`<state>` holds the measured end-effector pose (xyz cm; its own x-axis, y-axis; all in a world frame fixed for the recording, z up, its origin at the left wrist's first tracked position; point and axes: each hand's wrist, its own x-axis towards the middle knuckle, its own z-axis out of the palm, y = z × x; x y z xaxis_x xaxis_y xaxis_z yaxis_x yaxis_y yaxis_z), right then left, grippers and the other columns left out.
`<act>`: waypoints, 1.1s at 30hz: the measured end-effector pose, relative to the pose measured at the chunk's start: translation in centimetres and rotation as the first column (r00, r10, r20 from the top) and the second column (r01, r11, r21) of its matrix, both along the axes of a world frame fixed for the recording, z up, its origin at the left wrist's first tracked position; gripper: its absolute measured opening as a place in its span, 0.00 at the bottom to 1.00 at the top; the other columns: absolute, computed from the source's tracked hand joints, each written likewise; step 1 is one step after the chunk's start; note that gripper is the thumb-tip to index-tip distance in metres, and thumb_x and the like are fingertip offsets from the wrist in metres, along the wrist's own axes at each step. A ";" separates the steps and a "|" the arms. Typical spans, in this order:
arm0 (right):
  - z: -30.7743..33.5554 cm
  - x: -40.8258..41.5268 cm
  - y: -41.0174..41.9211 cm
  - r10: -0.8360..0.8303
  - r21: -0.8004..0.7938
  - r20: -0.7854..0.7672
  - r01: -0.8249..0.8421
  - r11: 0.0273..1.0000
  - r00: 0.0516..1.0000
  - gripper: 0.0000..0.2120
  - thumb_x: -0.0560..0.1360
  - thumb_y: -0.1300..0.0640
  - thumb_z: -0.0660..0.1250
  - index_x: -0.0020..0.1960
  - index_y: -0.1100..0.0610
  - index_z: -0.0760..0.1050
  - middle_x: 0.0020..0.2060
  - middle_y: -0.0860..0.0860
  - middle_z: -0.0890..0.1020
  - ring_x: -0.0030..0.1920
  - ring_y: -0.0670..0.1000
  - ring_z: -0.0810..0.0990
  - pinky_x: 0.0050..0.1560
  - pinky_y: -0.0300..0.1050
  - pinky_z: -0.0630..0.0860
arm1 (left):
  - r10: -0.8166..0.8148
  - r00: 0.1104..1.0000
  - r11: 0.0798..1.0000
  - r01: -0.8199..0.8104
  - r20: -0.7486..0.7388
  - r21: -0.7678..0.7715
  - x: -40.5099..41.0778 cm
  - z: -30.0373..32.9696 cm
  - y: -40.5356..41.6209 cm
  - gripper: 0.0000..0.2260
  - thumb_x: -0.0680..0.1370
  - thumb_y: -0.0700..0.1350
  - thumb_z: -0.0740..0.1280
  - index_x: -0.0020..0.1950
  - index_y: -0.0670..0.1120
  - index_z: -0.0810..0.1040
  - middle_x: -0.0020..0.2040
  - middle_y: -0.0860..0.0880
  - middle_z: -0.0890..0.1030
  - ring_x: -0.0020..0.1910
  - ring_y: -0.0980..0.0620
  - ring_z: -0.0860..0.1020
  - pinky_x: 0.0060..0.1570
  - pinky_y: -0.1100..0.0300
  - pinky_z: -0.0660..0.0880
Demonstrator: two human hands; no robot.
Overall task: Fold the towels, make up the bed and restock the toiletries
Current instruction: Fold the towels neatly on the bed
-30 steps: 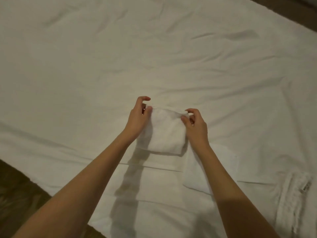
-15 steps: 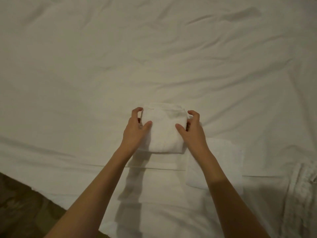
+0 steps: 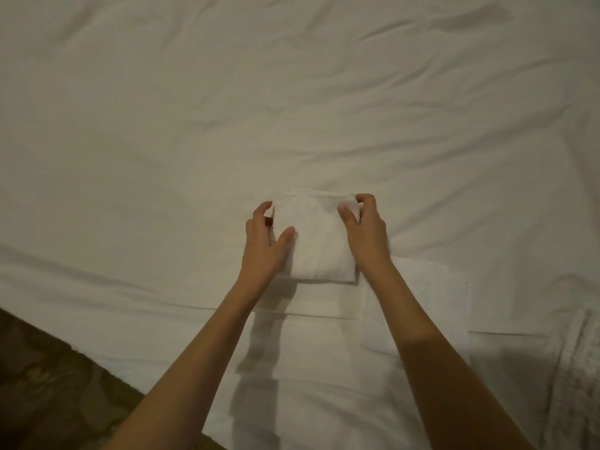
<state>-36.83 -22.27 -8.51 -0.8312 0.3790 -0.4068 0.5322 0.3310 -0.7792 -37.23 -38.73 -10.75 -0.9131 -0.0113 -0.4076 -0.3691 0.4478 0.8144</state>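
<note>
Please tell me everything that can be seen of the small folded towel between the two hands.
The small folded towel is white and looks like soft terry cloth, folded into a compact, nearly square packet with several layers. It lies flat on the white bed sheet, its near edge straight, its far edge slightly uneven. The left hand grips its left side, thumb on top. The right hand grips its far right corner, fingers curled over the edge. Another folded towel lies beside it, nearer and to the right.

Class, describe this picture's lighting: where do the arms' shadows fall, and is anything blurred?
Head view: dim, warm light; the arms cast soft shadows on the bedsheet just below the small folded towel held by the left hand and right hand; the textured towel at the right edge looks soft.
</note>
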 end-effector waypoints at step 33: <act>4.7 12.0 5.8 -0.050 0.031 -0.237 0.059 0.998 0.970 0.27 0.77 0.64 0.62 0.60 0.32 0.61 0.66 0.45 0.70 0.65 0.49 0.70 0.67 0.50 0.69 | -0.171 0.968 0.965 0.202 -0.185 0.166 8.6 4.8 6.4 0.14 0.71 0.43 0.65 0.55 0.54 0.76 0.53 0.56 0.69 0.46 0.69 0.72 0.42 0.75 0.69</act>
